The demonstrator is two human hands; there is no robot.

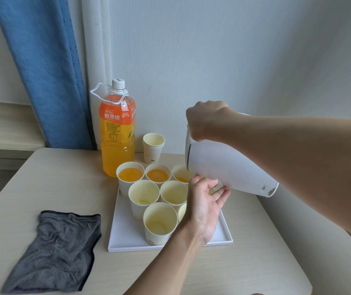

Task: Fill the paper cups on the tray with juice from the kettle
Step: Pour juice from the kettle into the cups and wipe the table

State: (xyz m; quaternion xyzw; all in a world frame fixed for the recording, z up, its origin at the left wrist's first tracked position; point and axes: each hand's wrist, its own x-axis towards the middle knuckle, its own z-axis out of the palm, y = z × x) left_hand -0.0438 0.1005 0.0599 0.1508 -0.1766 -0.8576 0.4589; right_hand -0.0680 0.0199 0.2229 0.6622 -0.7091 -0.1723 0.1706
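A white kettle (pixel 223 165) hangs tilted over the back right of the white tray (pixel 127 241), its spout end above the third back-row cup (pixel 179 173), which holds a little juice. My right hand (pixel 206 122) grips the kettle's handle from above. My left hand (pixel 205 207) has straight fingers pressed under the kettle's body. Two back-row cups (pixel 130 174) (pixel 158 175) hold orange juice. Three nearer cups (pixel 143 196) (pixel 173 192) (pixel 159 222) look empty. Another cup behind my left hand is mostly hidden.
A large orange juice bottle (pixel 117 133) stands behind the tray near the wall. A stack of spare paper cups (pixel 153 147) sits beside it. A grey cloth (pixel 57 250) lies on the table at the left. A blue curtain (pixel 49 67) hangs at the back left.
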